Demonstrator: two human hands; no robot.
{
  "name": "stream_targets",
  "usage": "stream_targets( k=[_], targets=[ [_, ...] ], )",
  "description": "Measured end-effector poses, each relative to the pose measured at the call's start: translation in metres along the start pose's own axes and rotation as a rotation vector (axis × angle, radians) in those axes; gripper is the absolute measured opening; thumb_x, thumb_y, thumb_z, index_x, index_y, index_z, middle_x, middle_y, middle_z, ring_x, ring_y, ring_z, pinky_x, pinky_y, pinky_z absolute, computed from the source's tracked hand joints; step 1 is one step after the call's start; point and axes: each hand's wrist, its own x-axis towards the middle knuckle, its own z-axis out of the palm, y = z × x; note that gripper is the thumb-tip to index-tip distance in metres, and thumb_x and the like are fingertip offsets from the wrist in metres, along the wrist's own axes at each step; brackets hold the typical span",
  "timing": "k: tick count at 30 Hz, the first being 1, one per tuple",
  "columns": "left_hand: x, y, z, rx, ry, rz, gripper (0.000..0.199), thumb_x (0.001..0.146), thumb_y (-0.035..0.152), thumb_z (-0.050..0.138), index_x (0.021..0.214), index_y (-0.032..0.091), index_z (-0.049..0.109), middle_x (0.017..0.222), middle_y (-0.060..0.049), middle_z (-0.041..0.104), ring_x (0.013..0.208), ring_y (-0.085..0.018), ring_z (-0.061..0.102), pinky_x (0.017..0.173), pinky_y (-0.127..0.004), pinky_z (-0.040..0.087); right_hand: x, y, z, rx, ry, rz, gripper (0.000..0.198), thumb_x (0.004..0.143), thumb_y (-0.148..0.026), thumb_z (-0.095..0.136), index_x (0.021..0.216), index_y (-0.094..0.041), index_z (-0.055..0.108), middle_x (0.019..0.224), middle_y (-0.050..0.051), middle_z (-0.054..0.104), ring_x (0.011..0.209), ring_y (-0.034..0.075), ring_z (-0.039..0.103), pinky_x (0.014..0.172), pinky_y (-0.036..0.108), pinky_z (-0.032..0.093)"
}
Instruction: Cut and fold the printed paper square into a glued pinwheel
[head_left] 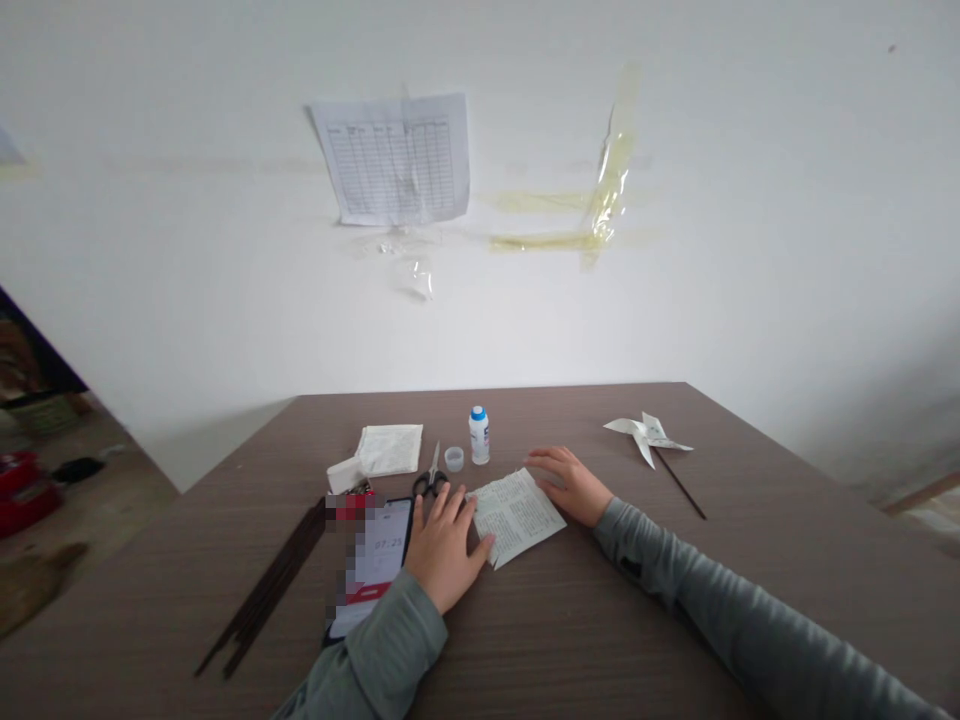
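A printed sheet of paper [516, 515], roughly square, lies turned at an angle on the table between my hands. My left hand [448, 548] rests at its left edge with fingers spread, the thumb touching the paper. On the far right side my right hand [571, 485] lies with its fingers stretched over the paper's upper corner. Just beyond my left fingertips are black-handled scissors [430, 480]. A white bottle with a blue cap [479, 438] stands behind the paper, beside a small clear cup [454, 459].
A paper pinwheel [646, 436] on a dark stick lies at the right. To the left are a phone [379, 560], several dark sticks [270, 580], a small open box [349, 488] and a stack of white paper [391, 449]. A wall [525, 330] stands behind the table.
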Motion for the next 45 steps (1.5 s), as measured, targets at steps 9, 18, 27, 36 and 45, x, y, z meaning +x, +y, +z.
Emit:
stream_targets(
  k=[9, 18, 27, 36, 45],
  targets=[
    [0.003, -0.009, 0.006, -0.004, 0.0, -0.032, 0.061, 0.118, 0.039, 0.079, 0.178, 0.029, 0.084, 0.196, -0.015, 0.071, 0.194, -0.049, 0.051, 0.161, -0.083, 0.034, 0.099, 0.02, 0.003, -0.046, -0.181, -0.075, 0.076, 0.106, -0.003, 0.081, 0.169, -0.044, 0.09, 0.198, 0.013, 0.065, 0.172, 0.041, 0.07, 0.149, 0.074, 0.055],
    [0.002, -0.006, -0.001, -0.006, -0.024, -0.054, 0.061, 0.118, 0.04, 0.081, 0.178, 0.03, 0.084, 0.196, -0.014, 0.07, 0.195, -0.048, 0.051, 0.163, -0.08, 0.033, 0.126, 0.019, 0.028, 0.114, -0.275, -0.075, 0.095, 0.086, 0.007, 0.072, 0.164, -0.041, 0.094, 0.192, 0.009, 0.071, 0.173, 0.041, 0.07, 0.152, 0.069, 0.052],
    [0.002, -0.004, -0.007, -0.011, -0.072, -0.058, 0.062, 0.122, 0.04, 0.077, 0.182, 0.027, 0.081, 0.195, -0.013, 0.072, 0.195, -0.045, 0.05, 0.164, -0.077, 0.031, 0.125, 0.021, 0.053, 0.279, -0.243, -0.058, 0.1, 0.077, 0.007, 0.067, 0.162, -0.037, 0.095, 0.179, 0.008, 0.079, 0.174, 0.037, 0.071, 0.155, 0.063, 0.051],
    [0.001, -0.002, -0.012, -0.02, -0.087, -0.059, 0.063, 0.122, 0.04, 0.076, 0.183, 0.029, 0.08, 0.197, -0.012, 0.07, 0.196, -0.045, 0.049, 0.164, -0.078, 0.03, 0.106, 0.04, 0.033, 0.327, -0.155, -0.024, 0.082, 0.083, 0.003, 0.072, 0.15, -0.034, 0.101, 0.171, 0.013, 0.082, 0.163, 0.038, 0.079, 0.152, 0.064, 0.056],
    [0.0, -0.001, -0.003, -0.041, 0.006, -0.005, 0.057, 0.121, 0.029, 0.07, 0.175, 0.026, 0.087, 0.19, -0.017, 0.077, 0.189, -0.049, 0.059, 0.16, -0.083, 0.037, 0.054, 0.046, -0.01, 0.259, -0.04, -0.022, 0.067, 0.098, -0.004, 0.07, 0.147, -0.035, 0.103, 0.163, 0.013, 0.088, 0.152, 0.033, 0.086, 0.141, 0.055, 0.066]
  ],
)
